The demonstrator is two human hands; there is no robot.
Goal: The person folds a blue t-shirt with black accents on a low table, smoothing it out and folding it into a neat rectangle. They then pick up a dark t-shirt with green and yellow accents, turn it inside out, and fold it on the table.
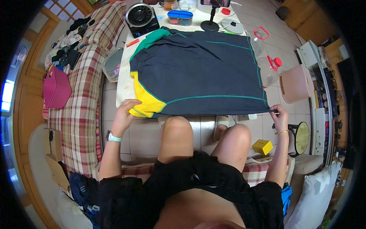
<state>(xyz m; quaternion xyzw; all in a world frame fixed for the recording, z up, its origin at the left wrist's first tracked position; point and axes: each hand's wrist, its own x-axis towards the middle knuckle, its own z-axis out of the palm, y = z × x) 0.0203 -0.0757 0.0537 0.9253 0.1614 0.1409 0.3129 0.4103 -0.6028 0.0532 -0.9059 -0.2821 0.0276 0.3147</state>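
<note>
A dark grey garment (200,68) with green seams lies spread across a white table, its near edge hanging at the table's front. Its left end carries a yellow panel (148,101) at the near corner and a green one (155,38) at the far corner. My left hand (128,108) pinches the yellow panel's outer edge, a watch on that wrist. At the garment's near right corner, my right hand (278,114) pinches the dark hem between thumb and fingers. The cloth between both hands looks fairly straight, with a few creases farther up.
Along the table's (123,83) far side stand a small fan (139,15) on a black device, a blue-lidded container (180,17) and a phone stand (210,25). Large plastic bottles (267,71) and a pink bin (296,84) stand right. A plaid-covered sofa (83,94) is left.
</note>
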